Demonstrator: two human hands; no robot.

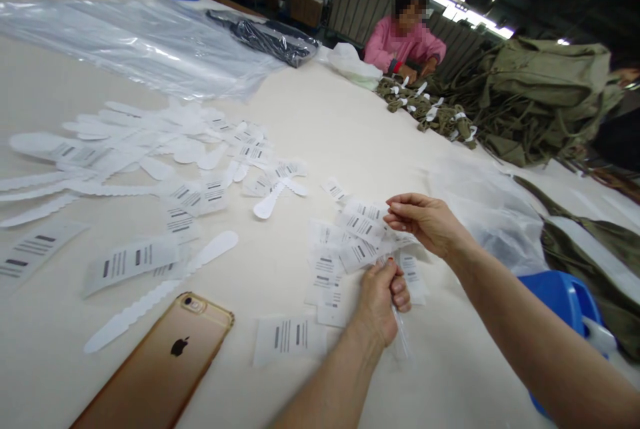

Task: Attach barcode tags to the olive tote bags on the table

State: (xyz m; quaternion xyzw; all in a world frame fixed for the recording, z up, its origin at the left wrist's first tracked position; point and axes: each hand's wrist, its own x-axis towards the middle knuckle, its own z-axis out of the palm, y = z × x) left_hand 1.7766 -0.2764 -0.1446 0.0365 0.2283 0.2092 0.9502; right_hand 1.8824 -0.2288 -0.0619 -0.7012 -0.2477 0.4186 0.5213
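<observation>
My left hand (381, 299) is a closed fist around a bunch of thin clear plastic strips (401, 339), whose ends stick out below the fingers. Just above it, my right hand (423, 221) has its thumb and fingertips pinched together at the edge of the printed labels; what lies between them is too small to make out. Translucent white labels (326, 282) with dark printed lines lie in an overlapping pile beside and under both hands. A single label (287, 341) rests apart, nearer to me.
White wavy-edged paper strips (165, 292) and more labels spread to the left. A gold phone (170, 355) lies in front. Clear plastic sheeting (165, 49) covers the back left. At right are a blue plastic object (560, 302) and olive bags (550, 95); a person in pink (383, 42) works across the table.
</observation>
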